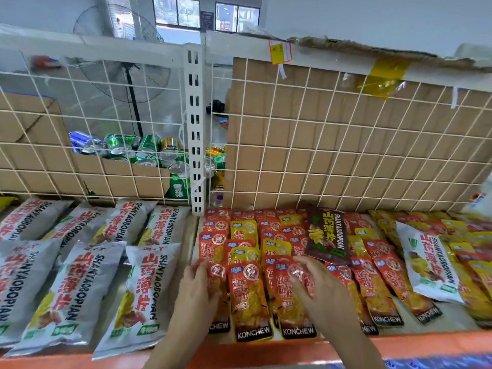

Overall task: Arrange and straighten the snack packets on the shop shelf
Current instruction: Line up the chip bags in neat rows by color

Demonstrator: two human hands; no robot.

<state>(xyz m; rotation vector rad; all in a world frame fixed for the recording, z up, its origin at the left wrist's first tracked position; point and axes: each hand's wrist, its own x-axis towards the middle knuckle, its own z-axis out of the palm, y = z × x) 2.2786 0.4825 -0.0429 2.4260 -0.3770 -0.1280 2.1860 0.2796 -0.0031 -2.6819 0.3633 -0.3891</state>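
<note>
Inspecting the front row, we find the left hand on a red foil KONCHEW snack packet just right of the white slotted steel upright; whether it clasps, we cannot tell. Farther right of the upright, the right hand pinches a second red packet, probably to align it.

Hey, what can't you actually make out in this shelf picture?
Head view:
- Left hand and right hand: motion blur hides whether they grip or press the red packets.
- Cans: labels too small and blurred.
- Yellow packets: cut off by the right edge.
- Price tag: writing too small.
</note>
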